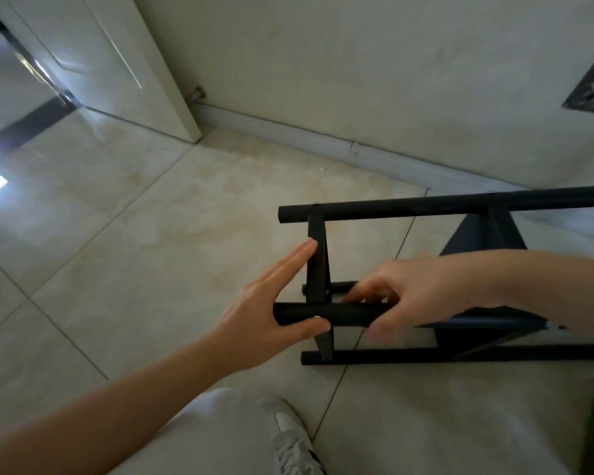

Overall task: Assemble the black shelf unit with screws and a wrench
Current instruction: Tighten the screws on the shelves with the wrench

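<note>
The black shelf unit (426, 207) lies tipped on its side on the tiled floor (151, 234), its round tubes running off to the person's right. The left hand (264, 303) is spread flat, fingers straight and close together, their tips against the flat upright strut (316, 262) just ahead of them; its thumb lies under the end of the near tube (326, 313), which sits in the crook between thumb and fingers. Just to the right of that hand, the right hand (402, 296) curls round the same tube, thumb below and fingers over the top, the fingertips near the joint where strut and tube meet. A white shoe (292, 437) stands below both hands.
</note>
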